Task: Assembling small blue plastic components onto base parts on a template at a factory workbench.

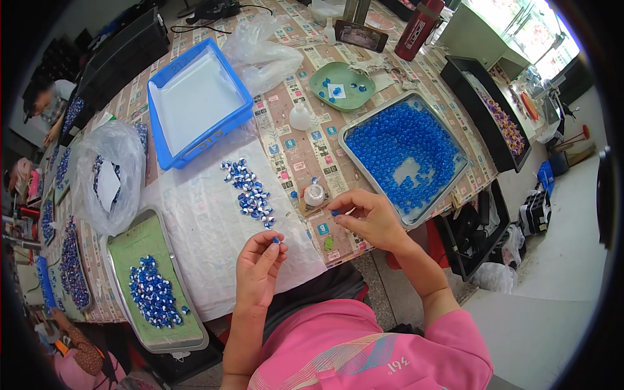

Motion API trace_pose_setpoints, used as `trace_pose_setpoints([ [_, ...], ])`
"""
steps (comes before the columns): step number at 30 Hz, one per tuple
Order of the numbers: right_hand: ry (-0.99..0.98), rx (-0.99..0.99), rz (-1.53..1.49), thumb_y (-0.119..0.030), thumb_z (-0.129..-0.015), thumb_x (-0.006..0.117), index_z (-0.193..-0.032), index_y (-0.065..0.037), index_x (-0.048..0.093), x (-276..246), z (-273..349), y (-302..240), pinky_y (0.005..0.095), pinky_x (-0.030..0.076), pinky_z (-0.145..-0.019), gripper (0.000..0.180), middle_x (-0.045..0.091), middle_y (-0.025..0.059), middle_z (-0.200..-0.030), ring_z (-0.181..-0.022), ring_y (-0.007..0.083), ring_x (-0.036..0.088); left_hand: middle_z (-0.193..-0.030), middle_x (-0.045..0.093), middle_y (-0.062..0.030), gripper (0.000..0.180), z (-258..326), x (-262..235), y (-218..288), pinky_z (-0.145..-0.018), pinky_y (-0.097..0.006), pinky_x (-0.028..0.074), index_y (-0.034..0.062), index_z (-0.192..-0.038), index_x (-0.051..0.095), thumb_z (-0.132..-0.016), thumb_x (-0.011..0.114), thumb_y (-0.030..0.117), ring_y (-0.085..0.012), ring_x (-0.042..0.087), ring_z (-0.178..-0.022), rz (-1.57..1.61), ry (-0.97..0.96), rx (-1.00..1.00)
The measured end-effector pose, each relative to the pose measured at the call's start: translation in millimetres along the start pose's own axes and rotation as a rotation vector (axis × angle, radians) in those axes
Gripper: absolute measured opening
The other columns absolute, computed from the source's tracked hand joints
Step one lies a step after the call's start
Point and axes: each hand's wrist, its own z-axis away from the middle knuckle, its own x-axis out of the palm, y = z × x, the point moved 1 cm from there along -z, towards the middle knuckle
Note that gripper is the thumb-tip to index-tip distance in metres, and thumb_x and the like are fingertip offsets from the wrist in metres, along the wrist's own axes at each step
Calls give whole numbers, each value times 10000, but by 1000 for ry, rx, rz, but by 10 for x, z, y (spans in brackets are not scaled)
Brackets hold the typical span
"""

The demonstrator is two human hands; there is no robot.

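Note:
My left hand (259, 265), above the near edge of the white sheet (188, 214), pinches a small blue bead (276, 240) between thumb and fingertips. To its right, my right hand (370, 218) grips another blue bead (335, 212) at its fingertips. A small round jar (314, 195) with whitish contents stands between the hands, a little farther off. On the sheet lies a loose pile of blue-and-white pieces (250, 195). Just beyond my right hand is a metal tray (353, 158) holding many blue beads (403, 143).
At left are a green-lined tray (123, 260) of blue-and-white pieces, a plastic bag (130, 153) and a blue bin (170, 159). Farther back stand a green plate (357, 97), a white bottle (299, 117), a phone (361, 36) and a red flask (419, 29). Other people work at far left.

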Motion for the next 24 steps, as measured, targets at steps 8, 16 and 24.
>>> trace_pose_setpoints([
  [8,29,-128,61,7,-819,715,-1008,-11,712,165,-8,-27,231,533,-728,190,679,64,-1047,-878,112,655,-1088,649,-82,237,72,-82,-34,-807,-261,555,26,-1214,596,-979,564,27,-137,642,-926,283,-88,-220],
  [16,74,-161,151,28,-808,708,-985,0,722,417,-134,-148,224,527,-717,180,663,77,-1009,-873,113,649,-1158,650,-103,223,122,-319,25,-908,-281,562,2,-1201,605,-984,565,32,-158,657,-1011,374,-132,-229],
  [24,172,-337,412,23,-787,719,-942,-14,714,616,-400,-291,275,535,-704,160,700,79,-928,-844,177,671,-1151,652,-118,229,187,-436,52,-911,-286,566,2,-1201,595,-978,586,54,-172,659,-1021,410,-117,-202],
])
